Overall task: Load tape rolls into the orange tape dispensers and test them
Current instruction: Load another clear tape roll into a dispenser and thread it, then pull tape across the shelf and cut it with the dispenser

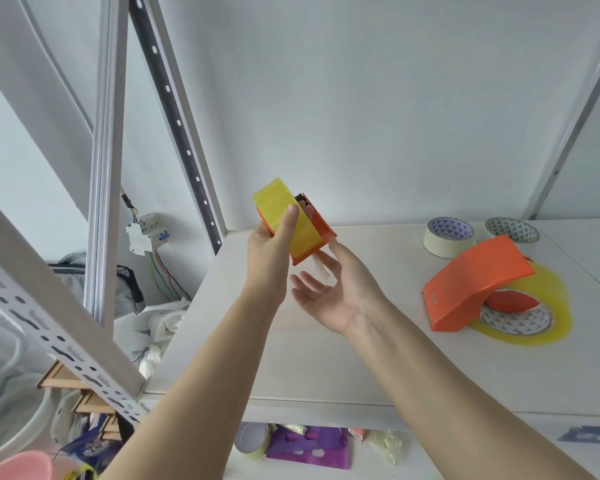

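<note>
My left hand (269, 252) holds an orange tape dispenser (323, 230) loaded with a yellowish clear tape roll (302, 230), raised above the white shelf (326, 358). The thumb presses on the roll's outer face. My right hand (329, 289) is just below the dispenser, palm up and fingers spread, with a crumpled strip of clear tape (321, 268) at its fingertips. A second orange dispenser (475, 282) lies on the shelf to the right with a yellowish tape roll (530, 320) in it.
Two cream masking tape rolls (449, 237) (511, 230) sit at the back right of the shelf. Slotted metal rack posts (177, 123) rise on the left. Below the shelf lie another tape roll (253, 441), a purple packet (309, 446) and clutter.
</note>
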